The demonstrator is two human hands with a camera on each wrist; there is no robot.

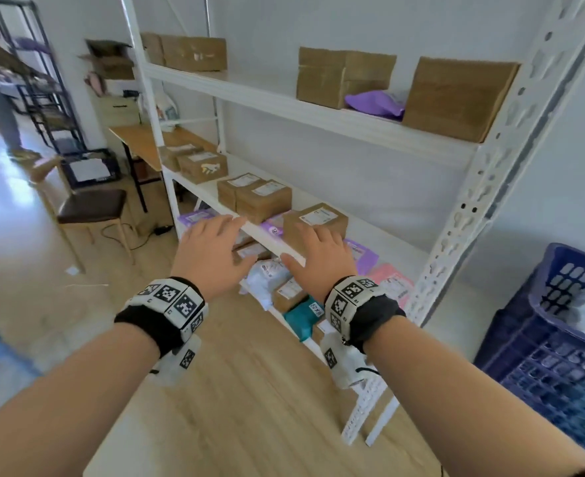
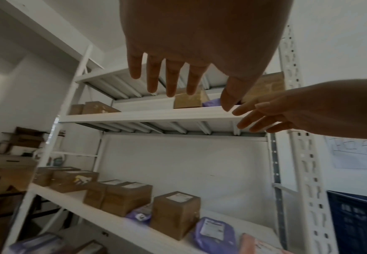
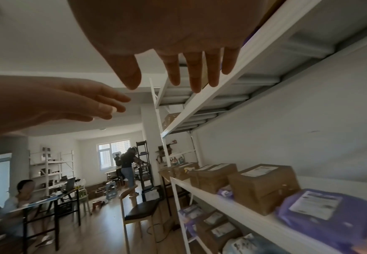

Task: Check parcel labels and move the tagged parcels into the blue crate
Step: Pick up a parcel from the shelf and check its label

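Observation:
Both hands are stretched out in front of the white shelf rack (image 1: 353, 122), fingers straight, holding nothing. My left hand (image 1: 212, 249) hovers before the middle shelf's front edge. My right hand (image 1: 318, 256) hangs just in front of a brown labelled box (image 1: 318, 220) (image 2: 176, 213) (image 3: 263, 185). More labelled brown boxes (image 1: 260, 197) stand along that shelf, with purple mailers (image 1: 363, 256) (image 3: 326, 211) and a pink mailer (image 1: 391, 280) beside them. The blue crate (image 1: 552, 342) stands on the floor at the right with a white parcel inside.
The top shelf holds brown boxes (image 1: 456, 98) and a purple bag (image 1: 377, 103). The lowest shelf carries white, brown and teal parcels (image 1: 301, 316). A chair (image 1: 88, 208) and a wooden table (image 1: 139, 142) stand left of the rack. A person (image 3: 128, 165) stands far off.

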